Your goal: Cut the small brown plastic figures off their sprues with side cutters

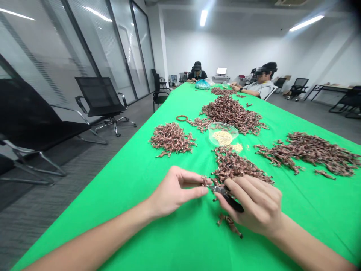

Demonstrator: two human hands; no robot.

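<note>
My left hand (175,190) pinches a small brown figure (204,181) between thumb and fingertips. My right hand (256,205) is wrapped round a pair of pliers (221,191) with dark handles, their jaws pointing left at that figure. Whether the jaws touch it is too small to tell. A heap of similar brown figures (235,165) lies just beyond my hands, partly hidden by the right one. Nearer to me, a single loose brown figure (229,223) rests on the green cloth (158,241) below the pliers.
A clear plastic bowl (213,140) holds pale grains, some spilled beside it. More brown heaps lie left (172,138), right (321,152) and behind (231,113). A brown ring (182,118) lies farther left. Two people (197,71) work at the far end; chairs (101,98) stand left.
</note>
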